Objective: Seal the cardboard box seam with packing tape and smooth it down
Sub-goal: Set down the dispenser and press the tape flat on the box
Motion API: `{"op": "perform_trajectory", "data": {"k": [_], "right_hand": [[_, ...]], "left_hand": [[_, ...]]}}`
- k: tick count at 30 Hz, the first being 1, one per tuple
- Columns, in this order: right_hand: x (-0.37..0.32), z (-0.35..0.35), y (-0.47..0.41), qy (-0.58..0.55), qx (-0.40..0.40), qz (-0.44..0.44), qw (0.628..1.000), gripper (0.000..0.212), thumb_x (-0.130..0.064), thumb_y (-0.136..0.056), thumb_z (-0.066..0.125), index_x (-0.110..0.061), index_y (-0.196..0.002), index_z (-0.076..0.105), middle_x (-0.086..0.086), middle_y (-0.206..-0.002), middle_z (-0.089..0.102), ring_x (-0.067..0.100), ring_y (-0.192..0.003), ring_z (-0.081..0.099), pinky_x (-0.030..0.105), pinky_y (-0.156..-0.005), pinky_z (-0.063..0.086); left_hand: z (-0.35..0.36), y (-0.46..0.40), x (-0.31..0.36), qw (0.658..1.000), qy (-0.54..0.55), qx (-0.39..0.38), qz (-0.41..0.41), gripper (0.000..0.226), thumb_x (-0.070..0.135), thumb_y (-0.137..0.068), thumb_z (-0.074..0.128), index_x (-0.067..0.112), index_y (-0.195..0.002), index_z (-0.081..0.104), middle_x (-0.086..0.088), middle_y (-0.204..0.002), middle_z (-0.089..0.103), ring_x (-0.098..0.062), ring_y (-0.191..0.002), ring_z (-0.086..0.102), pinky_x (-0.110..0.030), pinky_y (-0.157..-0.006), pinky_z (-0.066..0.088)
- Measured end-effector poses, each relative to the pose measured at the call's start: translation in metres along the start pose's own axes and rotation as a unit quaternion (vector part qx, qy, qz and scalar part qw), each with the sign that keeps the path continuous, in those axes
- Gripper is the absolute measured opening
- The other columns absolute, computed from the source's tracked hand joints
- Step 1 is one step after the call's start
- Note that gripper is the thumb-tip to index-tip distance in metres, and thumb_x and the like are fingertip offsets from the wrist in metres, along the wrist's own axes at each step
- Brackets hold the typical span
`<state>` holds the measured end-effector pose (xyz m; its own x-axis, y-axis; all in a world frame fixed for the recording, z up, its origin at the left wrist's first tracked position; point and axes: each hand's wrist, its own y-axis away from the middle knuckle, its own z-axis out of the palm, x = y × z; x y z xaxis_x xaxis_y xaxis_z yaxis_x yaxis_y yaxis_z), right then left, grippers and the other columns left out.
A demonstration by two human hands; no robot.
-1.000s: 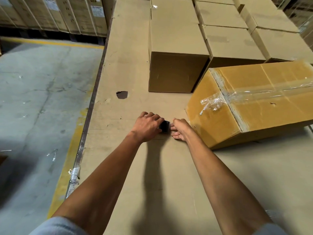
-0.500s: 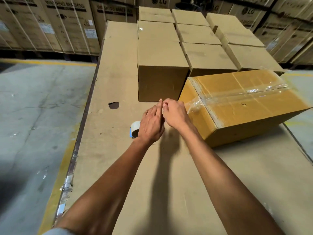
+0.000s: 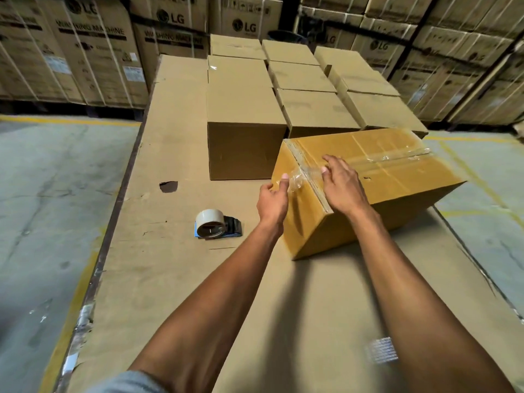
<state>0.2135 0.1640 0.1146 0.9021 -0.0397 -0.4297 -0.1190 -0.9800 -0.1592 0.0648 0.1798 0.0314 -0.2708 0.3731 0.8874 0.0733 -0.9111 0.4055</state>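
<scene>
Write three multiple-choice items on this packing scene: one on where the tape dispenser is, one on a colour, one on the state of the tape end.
1. Where is the tape dispenser?
A. in the right hand
B. lying on the cardboard-covered table, left of the left hand
C. on top of the taped box

2. What colour is the dispenser's base?
A. blue
B. red
C. green

3. How does the tape end on the taped box look?
A. flat and smooth
B. crumpled and loose at the near edge
C. no tape on the box

Answers: 1 B, it rests on the table apart from the left hand. 2 A, blue shows under the roll. 3 B, clear tape bunches by the left thumb while the right hand lies on top.
</scene>
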Motion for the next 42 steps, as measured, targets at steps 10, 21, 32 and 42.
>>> {"op": "perform_trajectory", "data": {"k": [10, 21, 32, 42], "right_hand": [[-0.002, 0.024, -0.023, 0.115, -0.082, 0.014, 0.990, 0.083, -0.073, -0.101, 0.023, -0.027, -0.168, 0.009, 0.001, -0.176, 0.002, 0.022, -0.163, -0.006, 0.059, -0.128, -0.005], [-0.007, 0.036, -0.035, 0.145, -0.087, 0.054, 0.984, 0.108, -0.072, -0.088, 0.055, -0.024, -0.168, 0.000, 0.009, -0.176, -0.005, 0.029, -0.162, -0.009, 0.060, -0.128, -0.003], [-0.002, 0.002, -0.017, -0.030, -0.133, -0.024, 0.990, 0.060, -0.054, -0.111, 0.022, -0.035, -0.167, 0.010, -0.011, -0.175, 0.006, 0.018, -0.162, 0.006, 0.053, -0.131, 0.002], [0.028, 0.010, -0.003, 0.118, -0.124, -0.125, 0.977, 0.058, -0.046, -0.109, 0.015, -0.034, -0.166, 0.014, -0.019, -0.172, 0.012, 0.009, -0.161, 0.004, 0.052, -0.131, 0.000]], "left_hand": [[0.012, -0.024, -0.014, 0.994, 0.097, -0.006, -0.052, 0.009, 0.017, -0.097, 0.083, 0.014, -0.093, 0.075, -0.008, -0.094, 0.078, -0.023, -0.090, 0.068, -0.040, -0.094, 0.060], [0.017, -0.033, -0.018, 0.996, 0.002, 0.058, -0.075, 0.047, 0.039, -0.084, 0.092, 0.022, -0.114, 0.060, -0.011, -0.117, 0.074, -0.022, -0.092, 0.064, -0.034, -0.079, 0.052], [0.024, 0.023, -0.028, 0.965, -0.155, 0.083, 0.195, 0.062, 0.045, -0.115, 0.044, 0.022, -0.170, 0.029, -0.003, -0.171, 0.041, -0.021, -0.156, 0.040, -0.041, -0.127, 0.032], [0.051, 0.033, -0.053, 0.957, -0.186, -0.043, 0.221, 0.068, 0.054, -0.116, 0.018, 0.022, -0.175, 0.007, 0.007, -0.183, 0.006, -0.005, -0.168, 0.003, -0.038, -0.138, 0.005]]}}
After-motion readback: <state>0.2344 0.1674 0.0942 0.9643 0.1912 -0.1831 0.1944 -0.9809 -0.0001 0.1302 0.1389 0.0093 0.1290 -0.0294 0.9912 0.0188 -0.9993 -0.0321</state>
